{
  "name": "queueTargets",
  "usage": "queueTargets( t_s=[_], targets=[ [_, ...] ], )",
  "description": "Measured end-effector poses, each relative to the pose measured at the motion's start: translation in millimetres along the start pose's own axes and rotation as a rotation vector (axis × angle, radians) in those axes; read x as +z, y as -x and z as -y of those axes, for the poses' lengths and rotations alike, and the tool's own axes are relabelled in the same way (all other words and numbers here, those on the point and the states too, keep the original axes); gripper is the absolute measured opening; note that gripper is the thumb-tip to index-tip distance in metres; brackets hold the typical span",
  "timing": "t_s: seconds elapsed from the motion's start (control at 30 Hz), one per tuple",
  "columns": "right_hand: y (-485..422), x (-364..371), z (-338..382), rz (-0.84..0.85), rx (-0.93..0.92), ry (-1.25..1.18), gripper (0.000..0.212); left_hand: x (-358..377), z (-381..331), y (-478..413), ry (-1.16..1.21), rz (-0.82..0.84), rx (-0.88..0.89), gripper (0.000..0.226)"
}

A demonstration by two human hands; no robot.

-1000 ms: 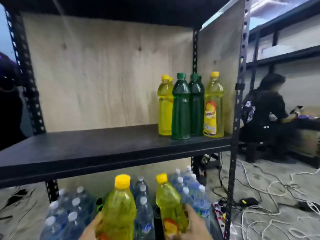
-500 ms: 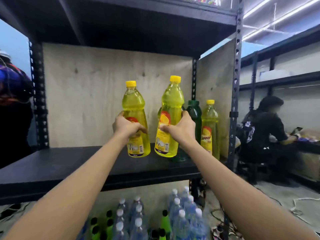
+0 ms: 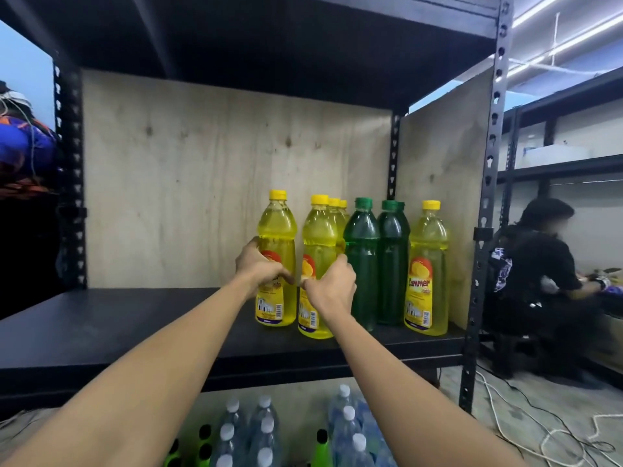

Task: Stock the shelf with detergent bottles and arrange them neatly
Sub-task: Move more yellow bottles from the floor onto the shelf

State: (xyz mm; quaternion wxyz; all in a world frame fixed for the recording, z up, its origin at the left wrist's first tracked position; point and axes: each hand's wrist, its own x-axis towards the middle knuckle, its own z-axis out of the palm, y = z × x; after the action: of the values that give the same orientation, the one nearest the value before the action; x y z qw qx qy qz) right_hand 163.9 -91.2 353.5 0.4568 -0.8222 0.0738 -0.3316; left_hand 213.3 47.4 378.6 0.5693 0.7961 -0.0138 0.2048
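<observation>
Fingers [image 3: 250, 247] curled: left hand [image 3: 259, 268] grips leftmost yellow detergent bottle [image 3: 277, 230], right hand [image 3: 332, 288] grips next yellow bottle [image 3: 318, 235] | seat both flush, labels forward (shelf [image 3: 135, 318], mid-frame)

The right bottle [image 3: 427, 251] carries a yellow label [image 3: 419, 293] with 1 red brand word across it. It looks like "Summer", though the first letter is unsure. Beneath it sit a white panel of small print and a barcode [image 3: 426, 319], both too small to read. The left bottle [image 3: 277, 230] and middle bottle [image 3: 318, 237] bear the same kind of label with barcodes low down. Their brand words are covered by the left hand [image 3: 259, 267] and right hand [image 3: 332, 288], and nothing on them can be read.
</observation>
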Motion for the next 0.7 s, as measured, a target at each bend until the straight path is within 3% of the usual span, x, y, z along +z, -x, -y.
queueTargets(
  t_s=[0.2,0.3,0.37,0.43,0.5,0.6,0.7],
  targets=[
    [6.3,-9.3,-2.9,0.050,-0.046,0.090,0.073,5.2,5.6,-6.6,-0.055,0.043,0.004,0.097],
    [16.9,-22.1,2.3,0.118,-0.033,0.124,0.074,-2.9,1.5,-1.3,-0.127,0.185,-0.024,0.096],
    [35.9,-31.8,2.2,0.066,-0.085,0.174,0.068,-15.0,1.2,12.7,-0.226,0.278,-0.084,0.095],
    [72.4,-36.0,-8.6,-0.020,-0.176,0.199,0.053,-39.1,14.3,42.8,-0.277,0.219,-0.037,0.098],
    [123.7,-31.2,-31.7,-0.031,-0.220,0.144,0.024,-69.4,42.0,94.8,-0.214,0.003,0.212,0.073],
    [217.6,6.9,-86.0,0.177,-0.150,0.204,0.002,-117.8,116.6,198.1,-0.091,-0.260,0.535,0.043],
    [310.9,58.5,-151.1,0.676,0.108,0.407,0.013,-146.2,209.7,280.1,-0.228,-0.305,0.492,0.034]
  ],
)
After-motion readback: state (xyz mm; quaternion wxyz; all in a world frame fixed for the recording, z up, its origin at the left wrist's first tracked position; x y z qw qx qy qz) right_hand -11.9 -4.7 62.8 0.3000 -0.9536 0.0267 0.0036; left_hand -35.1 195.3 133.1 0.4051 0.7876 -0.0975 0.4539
